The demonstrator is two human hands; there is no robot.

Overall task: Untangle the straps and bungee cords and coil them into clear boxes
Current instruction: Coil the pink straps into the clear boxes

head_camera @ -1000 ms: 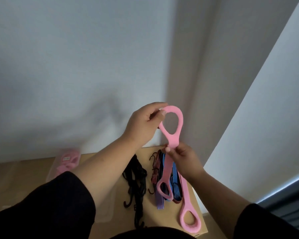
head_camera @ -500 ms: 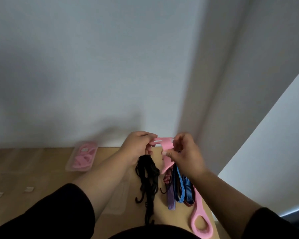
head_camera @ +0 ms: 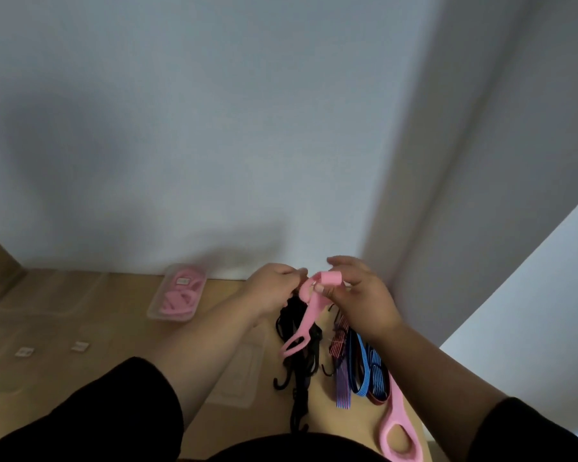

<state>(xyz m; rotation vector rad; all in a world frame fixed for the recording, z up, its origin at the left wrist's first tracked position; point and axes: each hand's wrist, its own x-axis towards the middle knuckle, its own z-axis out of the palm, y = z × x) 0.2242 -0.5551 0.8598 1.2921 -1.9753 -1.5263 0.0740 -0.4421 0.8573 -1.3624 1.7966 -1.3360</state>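
Observation:
Both hands hold a pink rubber strap point(head_camera: 309, 315) above the wooden table point(head_camera: 121, 328). My right hand point(head_camera: 361, 295) pinches its rolled-up top end, and my left hand point(head_camera: 274, 288) grips the strap just beside the roll. The strap's free loop end hangs down over a black bungee cord bundle point(head_camera: 297, 358). Blue striped cords point(head_camera: 367, 371), a red-striped cord point(head_camera: 339, 338) and a second pink strap point(head_camera: 397, 428) lie at the table's right edge. A clear box point(head_camera: 177, 291) at the back holds coiled pink straps.
An empty clear box point(head_camera: 237, 378) lies under my left forearm. Small white tabs point(head_camera: 80, 346) lie on the table at the left. A white wall stands close behind the table, and the table's right edge drops off beside the cords.
The pink strap went from stretched upright between my hands to rolled at its top end. My hands came together and lower, and the camera swung left.

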